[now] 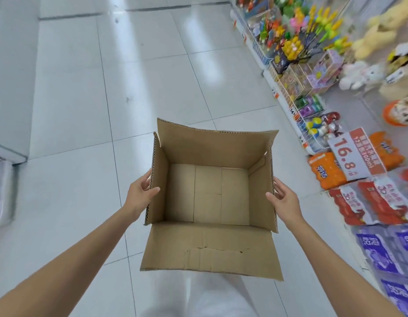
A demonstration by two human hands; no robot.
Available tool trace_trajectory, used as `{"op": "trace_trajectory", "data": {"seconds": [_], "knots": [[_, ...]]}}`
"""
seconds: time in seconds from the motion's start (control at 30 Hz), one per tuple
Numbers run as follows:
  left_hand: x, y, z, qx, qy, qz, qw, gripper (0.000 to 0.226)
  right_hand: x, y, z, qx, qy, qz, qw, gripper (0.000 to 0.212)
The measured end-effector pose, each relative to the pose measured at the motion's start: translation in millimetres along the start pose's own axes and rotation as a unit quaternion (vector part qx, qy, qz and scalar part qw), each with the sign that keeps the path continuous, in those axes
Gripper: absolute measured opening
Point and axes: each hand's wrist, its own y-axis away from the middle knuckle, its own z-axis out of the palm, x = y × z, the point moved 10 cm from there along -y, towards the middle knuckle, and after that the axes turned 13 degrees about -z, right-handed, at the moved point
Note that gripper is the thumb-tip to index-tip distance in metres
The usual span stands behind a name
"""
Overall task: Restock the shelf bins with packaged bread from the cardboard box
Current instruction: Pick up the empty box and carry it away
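The left hand (pixel 139 193) and right hand (pixel 282 197) each clamped a side wall of the open brown cardboard box (pixel 210 193), thumbs inside, holding it above the white tiled floor (pixel 84 88). Farther off to the right stood wire shelves of colourful toys (pixel 296 37)

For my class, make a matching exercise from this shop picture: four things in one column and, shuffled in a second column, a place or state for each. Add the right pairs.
Column one
1. cardboard box
2. left hand
3. price sign
4. purple packs

Column two
A. at the bottom right of the view
B. empty, with its flaps open
C. lies across the orange packs
D. grips the box's left wall

Pairs: 1-B, 2-D, 3-C, 4-A
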Motion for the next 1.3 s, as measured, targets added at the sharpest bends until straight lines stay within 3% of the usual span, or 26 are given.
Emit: {"op": "trace_trajectory", "data": {"seconds": [0.43,0.8,1.3], "knots": [[339,-306,-13,0.025,0.024,0.008,0.999,0.064,-144,-475,52,-0.047,0.024,-0.012,0.999,0.059],[650,-565,-27,0.024,-0.014,0.026,0.999,0.064,-247,-825,89,-0.001,0.017,0.007,1.0,0.061],[987,-905,-22,0.026,-0.019,0.011,0.999,0.061,-356,-1284,142,-0.012,0.012,0.03,0.999,0.059]]}}
